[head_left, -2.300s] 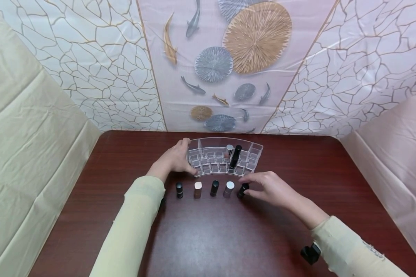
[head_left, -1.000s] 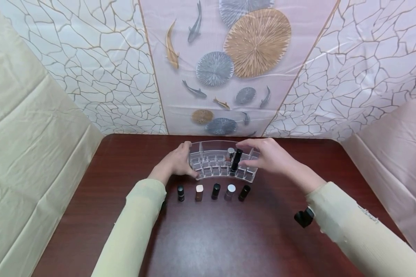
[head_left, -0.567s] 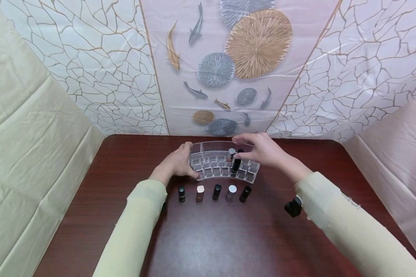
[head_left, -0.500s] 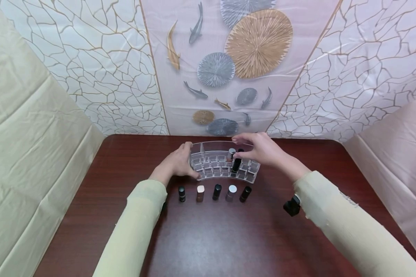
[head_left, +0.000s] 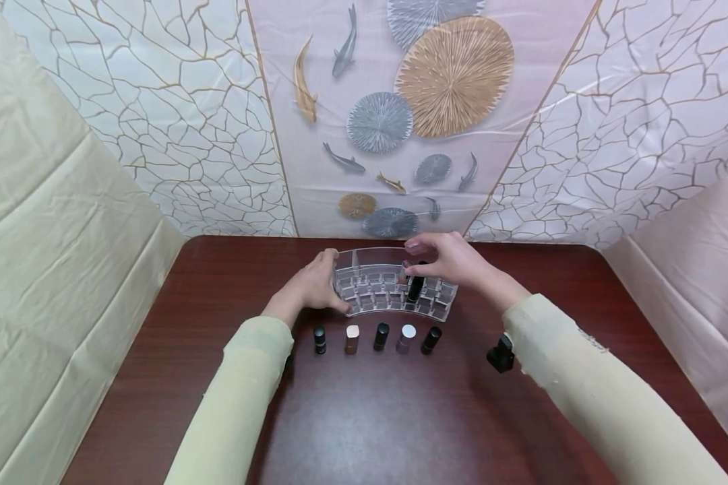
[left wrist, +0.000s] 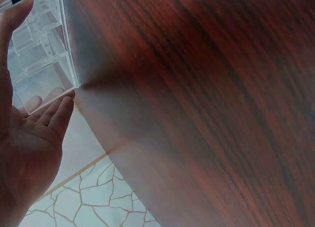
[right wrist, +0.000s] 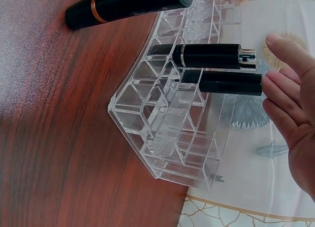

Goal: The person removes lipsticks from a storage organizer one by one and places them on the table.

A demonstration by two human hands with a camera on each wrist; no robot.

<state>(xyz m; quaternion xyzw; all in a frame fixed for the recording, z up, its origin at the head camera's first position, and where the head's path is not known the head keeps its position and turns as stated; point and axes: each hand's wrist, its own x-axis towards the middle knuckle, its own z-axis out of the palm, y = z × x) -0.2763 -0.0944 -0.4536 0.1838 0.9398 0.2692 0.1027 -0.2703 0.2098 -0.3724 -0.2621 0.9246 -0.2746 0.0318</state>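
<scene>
My left hand [head_left: 315, 283] grips the left end of the clear organizer [head_left: 373, 303], thumb in front and fingers behind, as the left wrist view also shows. In the organizer's right half stand black tubes, a front one [right wrist: 211, 55] and another [right wrist: 229, 82] beside it in the right wrist view. A silver-capped tube [head_left: 403, 273] stands just left of them. Around the tube tops, my right hand [head_left: 445, 259] has thumb and fingers spread apart. The thumb overlaps the silver cap in the head view. In the right wrist view a gap shows between thumb and fingers.
In front of the organizer a row of several lipsticks stands on the dark red wooden table [head_left: 364, 417]: black ones [head_left: 381, 337], a pinkish-gold one [head_left: 352, 340] and a silver-capped one [head_left: 406, 339]. A patterned cloth wall [head_left: 376, 168] rises behind the table.
My right hand has left the rightmost black lipstick in the row and moved up and back to the organizer's tubes, lately shifting slightly left. The left hand has kept its grip.
</scene>
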